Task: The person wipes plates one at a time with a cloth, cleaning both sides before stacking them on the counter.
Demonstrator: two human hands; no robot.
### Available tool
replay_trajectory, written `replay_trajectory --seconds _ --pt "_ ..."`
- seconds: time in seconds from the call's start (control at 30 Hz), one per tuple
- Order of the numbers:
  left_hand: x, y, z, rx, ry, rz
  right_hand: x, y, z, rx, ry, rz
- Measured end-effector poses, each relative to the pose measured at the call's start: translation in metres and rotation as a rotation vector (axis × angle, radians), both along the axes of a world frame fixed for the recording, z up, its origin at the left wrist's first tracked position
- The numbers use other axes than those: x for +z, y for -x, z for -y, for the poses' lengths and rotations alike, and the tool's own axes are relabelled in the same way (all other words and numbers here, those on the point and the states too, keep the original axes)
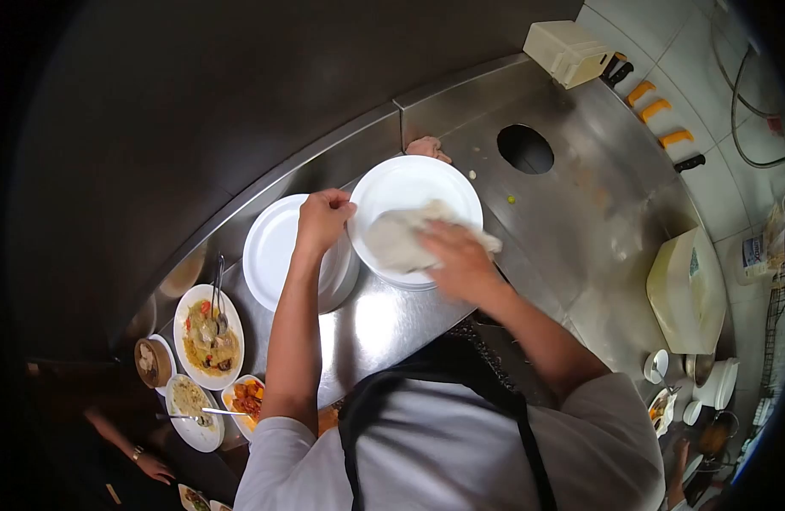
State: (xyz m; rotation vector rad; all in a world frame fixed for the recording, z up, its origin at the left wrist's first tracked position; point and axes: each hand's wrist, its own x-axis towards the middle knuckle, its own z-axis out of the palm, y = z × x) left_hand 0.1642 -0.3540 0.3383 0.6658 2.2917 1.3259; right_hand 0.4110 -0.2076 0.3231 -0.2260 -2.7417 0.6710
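Pinched on the left rim of a round white plate is my left hand. That plate lies on top of others at the middle of the steel counter. My right hand presses a pale cloth onto the plate's face; the cloth hangs past the right rim, and my fingers are bent on it, partly blurred. Beside it on the left stands a second stack of white plates, partly behind my left forearm.
Dishes of food stand at the left. A pink cloth lies behind the plates. On the right are a round hole, a cream bin, knives and a cream container. Another person's hand shows lower left.
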Motion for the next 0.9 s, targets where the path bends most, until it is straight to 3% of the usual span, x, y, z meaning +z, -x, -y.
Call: replay_trajectory --seconds 0.07,0.17,0.27,0.37,0.47,0.5,0.53,0.6,0.63,0.7,0.77,0.83,0.87,0.9 --pt "0.002 -0.003 -0.004 0.005 0.058 -0.107 0.008 -0.005 -0.035 -0.231 -0.157 -0.063" --pt "0.025 -0.019 -0.019 0.035 0.135 -0.230 0.016 0.024 -0.056 -0.434 0.012 -0.067" --pt "0.029 -0.034 -0.035 0.153 0.118 -0.282 0.022 0.044 -0.065 -0.493 0.302 -0.021" --pt "0.035 -0.048 -0.042 0.166 0.017 -0.188 0.014 0.050 -0.083 -0.509 0.236 -0.150" --pt "0.032 -0.037 -0.034 0.131 -0.046 -0.147 0.029 0.043 -0.096 -0.405 0.377 -0.228" --pt "0.031 -0.033 -0.030 0.119 -0.094 -0.127 0.039 0.046 -0.096 -0.349 0.672 -0.354" --pt "0.041 -0.035 -0.025 0.049 -0.164 0.067 0.048 0.048 -0.097 -0.284 0.970 -0.475" --pt "-0.004 -0.027 -0.040 0.017 -0.346 0.084 0.071 0.046 -0.099 -0.136 1.592 -0.573" --pt "-0.002 -0.036 -0.047 0.000 -0.435 0.092 0.078 0.041 -0.087 -0.012 1.709 -0.589" --pt "0.000 -0.055 -0.056 -0.075 -0.444 0.106 0.077 0.033 -0.041 0.254 1.922 -0.620" --pt "0.016 -0.069 -0.067 0.107 -0.601 0.226 0.049 0.041 -0.009 0.247 1.602 -0.741" --pt "0.005 -0.037 -0.063 0.277 -0.515 -0.005 0.032 0.064 0.030 -0.130 1.942 -0.734" --pt "0.037 -0.040 -0.050 0.207 -0.672 0.134 0.038 0.058 0.034 -0.009 1.916 -0.810" --pt "0.042 -0.031 -0.041 0.165 -0.717 0.111 0.049 0.045 0.034 0.105 1.893 -0.880"
